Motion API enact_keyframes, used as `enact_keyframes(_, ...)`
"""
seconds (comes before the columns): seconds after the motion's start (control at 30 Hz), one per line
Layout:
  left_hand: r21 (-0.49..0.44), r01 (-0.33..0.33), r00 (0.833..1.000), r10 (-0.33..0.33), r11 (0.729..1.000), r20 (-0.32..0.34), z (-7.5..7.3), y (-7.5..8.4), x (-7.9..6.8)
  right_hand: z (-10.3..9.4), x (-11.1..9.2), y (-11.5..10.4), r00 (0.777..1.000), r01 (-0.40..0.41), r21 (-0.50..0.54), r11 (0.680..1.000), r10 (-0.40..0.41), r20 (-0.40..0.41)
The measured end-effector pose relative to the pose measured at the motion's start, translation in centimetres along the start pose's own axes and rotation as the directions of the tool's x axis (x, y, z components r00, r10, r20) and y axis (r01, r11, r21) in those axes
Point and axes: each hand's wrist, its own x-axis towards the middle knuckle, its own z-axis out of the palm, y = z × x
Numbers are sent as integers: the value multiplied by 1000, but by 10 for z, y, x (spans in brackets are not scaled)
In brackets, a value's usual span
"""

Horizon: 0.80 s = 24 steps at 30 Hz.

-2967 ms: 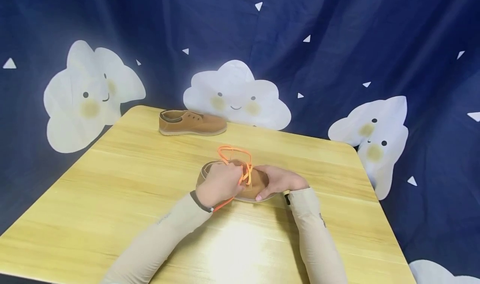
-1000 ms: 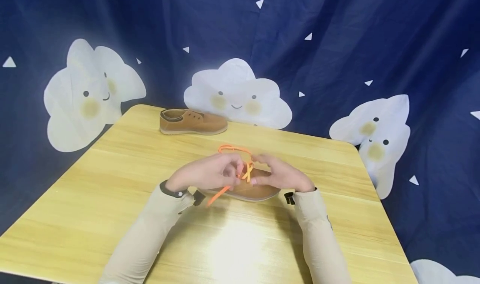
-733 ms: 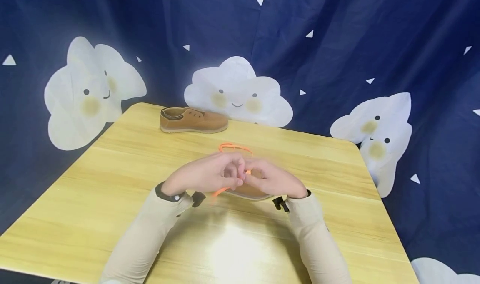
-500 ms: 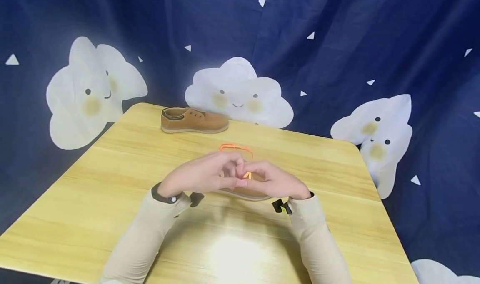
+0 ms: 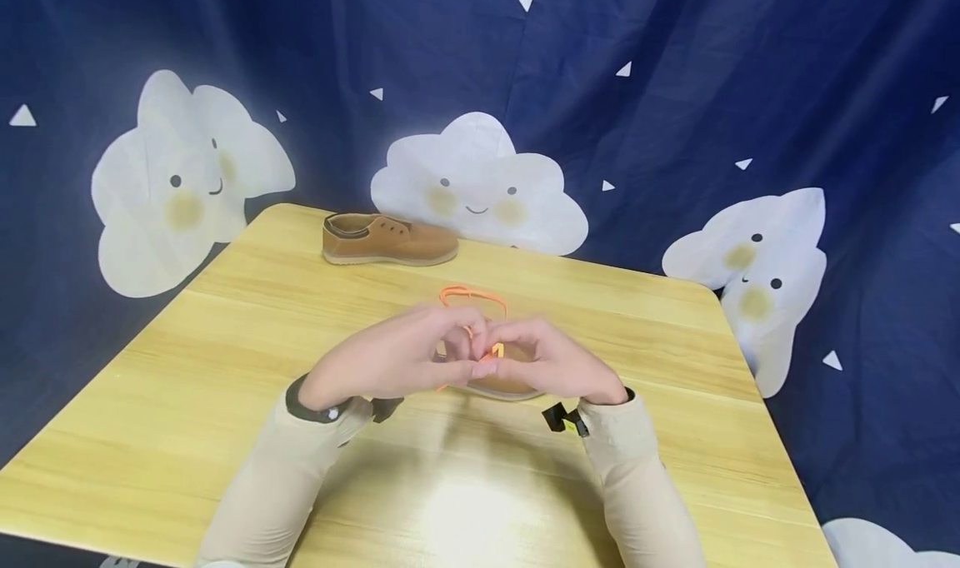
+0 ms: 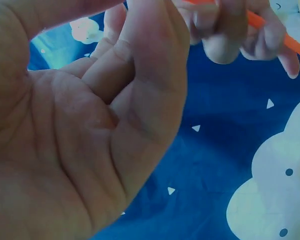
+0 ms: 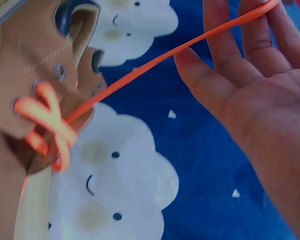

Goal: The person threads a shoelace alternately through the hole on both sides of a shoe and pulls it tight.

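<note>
A brown shoe sits mid-table, partly hidden behind both hands in the head view. Orange shoelace crosses through its eyelets and runs taut to the fingertips of my right hand, which pinch it. Fingertips of my left hand meet the right ones above the lacing, pinching the lace too; the exact contact is hidden. In the left wrist view, the left palm fills the near side, its tips out of frame, and lace crosses behind the right fingers. A loop of lace lies beyond the shoe.
A second brown shoe, its eyelets unlaced, stands at the far left edge of the wooden table. Behind the table hangs a dark blue curtain with printed clouds and triangles.
From the shoe's toe, my right hand has moved left to meet my left fingertips at the lace. The left hand has turned and lifted off the lacing. Less lace hangs before the shoe.
</note>
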Motion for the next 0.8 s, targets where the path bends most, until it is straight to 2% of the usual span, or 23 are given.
enact_keyframes(0.07, -2, 28, 1000, -28, 1000, -4, -1, 1, 1, 2, 0, -3, 1000, 15, -15, 1000, -15, -11)
enact_keyframes(0.13, -20, 85, 996, -86, 996, -31, -3, -2, 2, 2, -1, -6, 998, 22, -40, 999, -24, -57)
enact_keyframes(0.23, -15, 162, 979, -162, 987, -125, -6, -15, 6, -1, -5, -8, 983, 37, -54, 998, -46, -180)
enact_keyframes(0.3, 68, 185, 968, -170, 980, -185, -3, -30, 13, -5, -7, -6, 961, 53, -47, 998, -63, -268)
enact_keyframes(0.37, 185, 197, 966, -159, 963, -202, 3, -46, 22, -8, -8, -3, 936, 60, -33, 998, -67, -347)
enact_keyframes(0.47, 297, 160, 985, -130, 941, -117, 17, -69, 38, -12, -8, 4, 900, 25, -18, 1000, -31, -435)
enact_keyframes(0.6, 314, 147, 987, -160, 938, 16, 33, -91, 50, -18, -7, 12, 876, -102, -31, 994, 75, -476)
enact_keyframes(0.7, 342, 179, 979, -202, 922, 33, 39, -99, 52, -21, -5, 17, 868, -217, -112, 970, 139, -476)
enact_keyframes(0.8, 330, 180, 980, -200, 927, 27, 40, -102, 54, -22, -1, 25, 870, -298, -232, 926, 164, -465)
